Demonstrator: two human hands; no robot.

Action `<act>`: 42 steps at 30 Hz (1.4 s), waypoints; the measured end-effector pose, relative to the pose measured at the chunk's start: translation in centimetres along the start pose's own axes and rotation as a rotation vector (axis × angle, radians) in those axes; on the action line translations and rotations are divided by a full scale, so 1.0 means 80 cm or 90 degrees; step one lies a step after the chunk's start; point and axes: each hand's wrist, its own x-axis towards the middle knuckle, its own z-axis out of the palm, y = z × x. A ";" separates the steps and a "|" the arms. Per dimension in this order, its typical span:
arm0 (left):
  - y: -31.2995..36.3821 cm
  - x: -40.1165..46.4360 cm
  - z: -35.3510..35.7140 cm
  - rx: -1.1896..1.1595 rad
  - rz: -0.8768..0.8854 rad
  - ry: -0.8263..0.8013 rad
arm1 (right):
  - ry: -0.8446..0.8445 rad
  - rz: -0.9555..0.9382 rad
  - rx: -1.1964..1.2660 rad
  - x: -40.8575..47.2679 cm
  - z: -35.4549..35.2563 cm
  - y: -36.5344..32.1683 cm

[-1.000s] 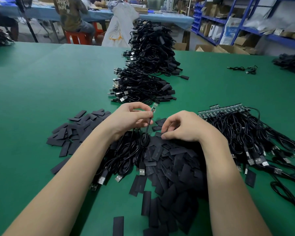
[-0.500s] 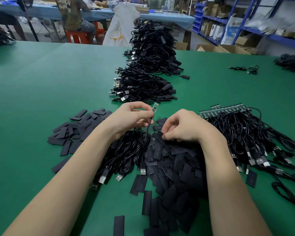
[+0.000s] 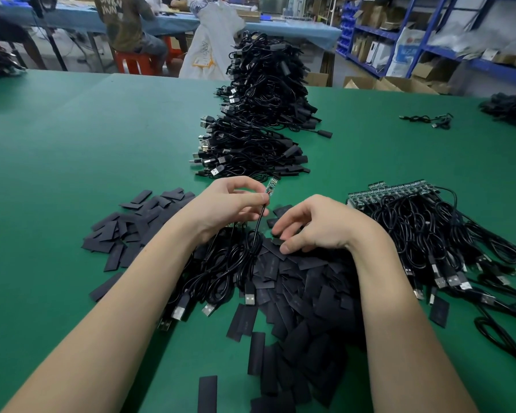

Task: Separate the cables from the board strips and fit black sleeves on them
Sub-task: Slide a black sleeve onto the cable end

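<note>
Green felt tabletop carries the work; left hand pinches a thin black cable just below its small green circuit board, held raised; right hand, fingers curled, picks at a flat black sleeve atop the sleeve heap; joined board strips lie right.

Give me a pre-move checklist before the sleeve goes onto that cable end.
1. Cable held firmly: left hand pinches the cable just below its small board - ok.
2. Board end free to take a sleeve: it sticks out above the fingers, bare - ok.
3. One sleeve picked: right hand fingertips are on the black sleeves, none lifted - not ok.
4. Sleeve mouth open: cannot tell.
5. Cable apart from the board strips - ok.
</note>
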 end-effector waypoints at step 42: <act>-0.002 0.004 -0.004 -0.008 -0.002 -0.006 | 0.075 -0.073 -0.016 -0.009 -0.009 -0.007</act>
